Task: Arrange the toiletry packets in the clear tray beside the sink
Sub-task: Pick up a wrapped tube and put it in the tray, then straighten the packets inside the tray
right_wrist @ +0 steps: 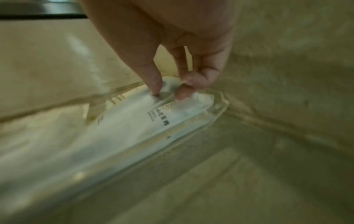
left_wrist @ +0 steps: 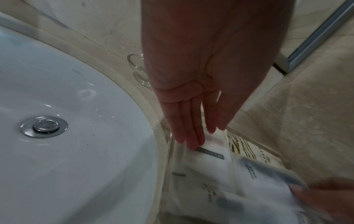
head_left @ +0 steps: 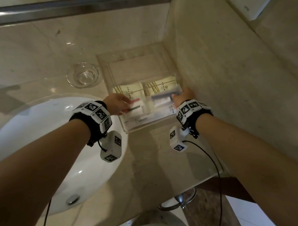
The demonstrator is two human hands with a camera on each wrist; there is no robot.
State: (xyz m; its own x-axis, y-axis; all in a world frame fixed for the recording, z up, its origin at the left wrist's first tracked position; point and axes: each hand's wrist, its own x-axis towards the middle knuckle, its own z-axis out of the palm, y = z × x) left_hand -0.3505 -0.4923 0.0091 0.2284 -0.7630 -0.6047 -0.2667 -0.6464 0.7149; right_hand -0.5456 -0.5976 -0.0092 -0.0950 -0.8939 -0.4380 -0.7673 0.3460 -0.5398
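The clear tray (head_left: 136, 68) stands on the counter in the corner, right of the sink. Its near half holds several toiletry packets: two cream ones with gold stripes (head_left: 133, 89) and flat white ones (head_left: 135, 114) in front. My left hand (head_left: 124, 106) reaches into the tray's left side. In the left wrist view its straight fingers (left_wrist: 191, 142) touch a white packet (left_wrist: 206, 166). My right hand (head_left: 177, 96) is at the tray's right side. In the right wrist view it (right_wrist: 168, 92) pinches the end of a white packet (right_wrist: 134, 128) between thumb and fingers, near the tray's corner (right_wrist: 220, 104).
A small glass dish (head_left: 83, 77) sits just left of the tray. The white sink (head_left: 47, 141) with its metal drain (head_left: 72, 199) lies to the left. A stone wall (head_left: 233, 86) rises right beside the tray. A mirror frame (head_left: 61, 8) runs along the back.
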